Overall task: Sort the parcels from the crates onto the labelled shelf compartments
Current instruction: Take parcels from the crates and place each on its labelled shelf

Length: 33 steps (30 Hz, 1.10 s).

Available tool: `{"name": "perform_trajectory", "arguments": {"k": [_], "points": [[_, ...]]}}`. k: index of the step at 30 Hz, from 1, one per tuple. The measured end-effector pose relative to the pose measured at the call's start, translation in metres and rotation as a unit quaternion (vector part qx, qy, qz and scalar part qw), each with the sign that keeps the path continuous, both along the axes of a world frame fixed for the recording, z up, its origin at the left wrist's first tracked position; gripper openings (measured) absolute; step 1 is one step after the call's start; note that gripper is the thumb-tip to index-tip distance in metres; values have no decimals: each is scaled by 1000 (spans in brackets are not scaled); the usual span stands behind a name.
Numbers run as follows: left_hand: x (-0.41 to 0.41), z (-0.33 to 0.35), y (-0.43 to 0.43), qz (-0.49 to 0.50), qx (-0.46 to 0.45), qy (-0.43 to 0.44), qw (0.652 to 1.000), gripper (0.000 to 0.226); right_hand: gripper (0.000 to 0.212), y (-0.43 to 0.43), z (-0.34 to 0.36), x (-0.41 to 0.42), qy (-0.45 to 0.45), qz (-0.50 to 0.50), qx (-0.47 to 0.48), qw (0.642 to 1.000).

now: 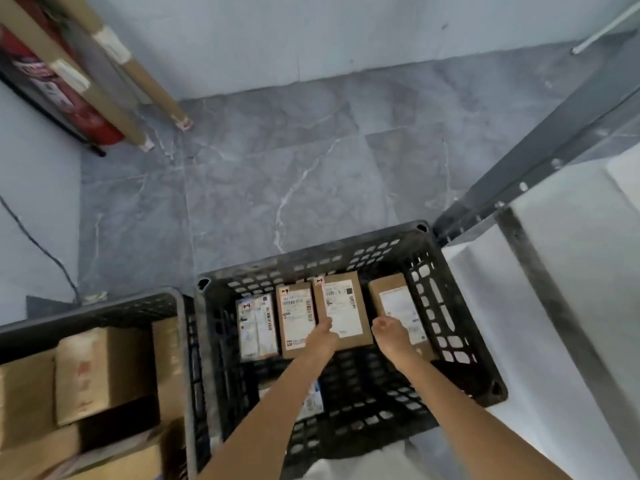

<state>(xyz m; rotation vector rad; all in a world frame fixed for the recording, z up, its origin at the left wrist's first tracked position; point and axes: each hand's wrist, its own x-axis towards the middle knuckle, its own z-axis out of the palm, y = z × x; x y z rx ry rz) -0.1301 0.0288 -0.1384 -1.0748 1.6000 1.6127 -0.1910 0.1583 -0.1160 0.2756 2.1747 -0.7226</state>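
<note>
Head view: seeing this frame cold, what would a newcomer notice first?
Two bare arms reach down into the black crate at lower centre, where four labelled parcels sit in a row. The left hand pinches the near edge of the third parcel from the left, and the right hand is at the rightmost parcel. A second crate of cardboard boxes stands lower left, with a red fire extinguisher upper left.

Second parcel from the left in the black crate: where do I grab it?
Take the second parcel by its near short end, reaching from above, probably. The white parcel and taller parcel flank its long sides; the near end faces open crate floor.
</note>
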Motion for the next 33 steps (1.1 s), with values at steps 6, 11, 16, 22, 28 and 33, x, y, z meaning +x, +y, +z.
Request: {"name": "perform_trajectory", "arguments": {"k": [6,11,16,22,28,33], "points": [[-18,-68,5,-18,-82,68,994,62,41,-13,-90,-10,-2,-6,-20,1000],[-9,-69,9,-4,-141,99,985,69,48,-14,-111,6,-20,-152,-116,981],[-7,-46,3,65,-83,98,990,58,44,-7,-92,22,-3,-207,-128,970],[3,39,-6,119,-41,102,987,18,41,5,12,31,-17,-258,-153,954],[6,180,-10,122,-42,140,982,46,39,9,176,36,28,-256,-182,949],[-2,341,-35,112,-45,218,968,47,40,1,343,20,90,-196,-220,951]]}}
